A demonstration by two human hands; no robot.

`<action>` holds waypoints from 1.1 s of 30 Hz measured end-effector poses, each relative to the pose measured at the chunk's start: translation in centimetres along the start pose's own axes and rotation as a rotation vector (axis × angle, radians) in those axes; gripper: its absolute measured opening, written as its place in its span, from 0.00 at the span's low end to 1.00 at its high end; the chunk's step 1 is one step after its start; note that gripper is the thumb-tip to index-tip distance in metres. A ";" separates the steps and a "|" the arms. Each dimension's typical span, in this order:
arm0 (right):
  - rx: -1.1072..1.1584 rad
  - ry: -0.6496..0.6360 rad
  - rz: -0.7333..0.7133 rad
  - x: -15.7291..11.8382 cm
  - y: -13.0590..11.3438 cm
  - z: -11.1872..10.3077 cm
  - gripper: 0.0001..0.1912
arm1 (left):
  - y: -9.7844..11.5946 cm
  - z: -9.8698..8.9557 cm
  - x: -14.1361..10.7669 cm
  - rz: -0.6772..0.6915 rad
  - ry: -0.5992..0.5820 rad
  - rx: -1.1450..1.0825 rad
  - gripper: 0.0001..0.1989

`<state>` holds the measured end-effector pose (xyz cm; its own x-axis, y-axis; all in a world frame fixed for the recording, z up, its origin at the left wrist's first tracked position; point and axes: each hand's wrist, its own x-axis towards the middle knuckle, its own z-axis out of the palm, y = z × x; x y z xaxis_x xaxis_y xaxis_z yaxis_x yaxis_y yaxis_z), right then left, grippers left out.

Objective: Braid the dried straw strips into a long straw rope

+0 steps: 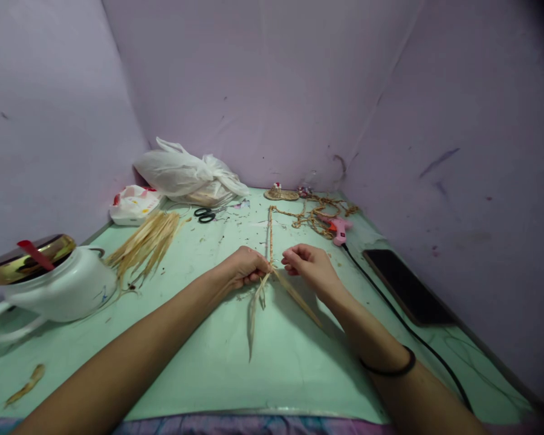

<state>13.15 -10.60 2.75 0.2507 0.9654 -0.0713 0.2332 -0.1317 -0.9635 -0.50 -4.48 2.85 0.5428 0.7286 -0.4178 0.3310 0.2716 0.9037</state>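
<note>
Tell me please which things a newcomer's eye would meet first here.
Probably the left hand, pinching a thin braid near the middle of the green table, with the right hand close by. Next, the large white bag by the back wall and the white pot at the left edge. The pink glue gun also stands out, beyond the right hand.

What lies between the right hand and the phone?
In the head view, a black cord runs along the table between the right hand and the phone.
</note>
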 end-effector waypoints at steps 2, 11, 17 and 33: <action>0.252 -0.124 0.205 0.3 -0.1 0.1 0.03 | 0.0 0.0 0.1 -0.007 -0.010 0.000 0.06; 0.270 -0.284 0.309 0.5 0.3 0.8 0.05 | -0.5 -0.3 0.7 -0.030 -0.019 0.129 0.05; 0.405 -0.336 0.403 1.2 0.5 0.2 0.05 | -0.6 -0.7 0.9 -0.025 -0.036 0.166 0.07; 0.411 -0.495 0.376 1.7 1.1 -0.3 0.04 | -0.3 -1.2 1.0 -0.016 -0.165 0.058 0.04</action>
<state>14.11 -9.14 1.64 -0.2309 0.8729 -0.4298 -0.1796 -0.4723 -0.8629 -0.98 -3.06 2.31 0.6546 0.6101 -0.4464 0.3821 0.2426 0.8917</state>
